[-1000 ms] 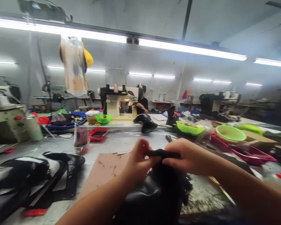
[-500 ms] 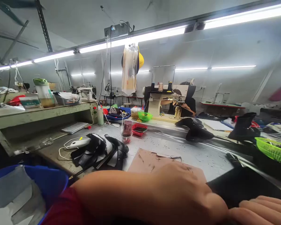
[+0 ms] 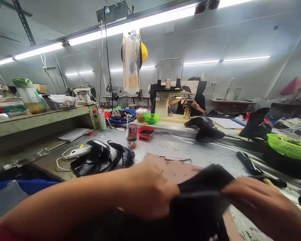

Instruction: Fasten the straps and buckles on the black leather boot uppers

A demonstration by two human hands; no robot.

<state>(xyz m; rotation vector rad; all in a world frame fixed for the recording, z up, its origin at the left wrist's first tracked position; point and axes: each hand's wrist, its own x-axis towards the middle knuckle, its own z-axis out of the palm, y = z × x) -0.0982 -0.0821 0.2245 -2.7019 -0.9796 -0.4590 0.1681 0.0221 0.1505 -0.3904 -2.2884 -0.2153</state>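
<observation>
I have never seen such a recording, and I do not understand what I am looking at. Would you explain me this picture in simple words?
There is no robot here, only a person's two bare hands, seen by a camera worn on the head, looking forward and down. The left hand is closed on the left edge of a black piece, which looks flexible. The right hand reaches its right edge with the fingertips; blur hides the exact grip.

Beyond the hands, a pinkish board lies on the grey table. Farther back stand a phone and a red tray. To the left is a heap of black parts. Behind, a co-worker sits at a sewing machine.
</observation>
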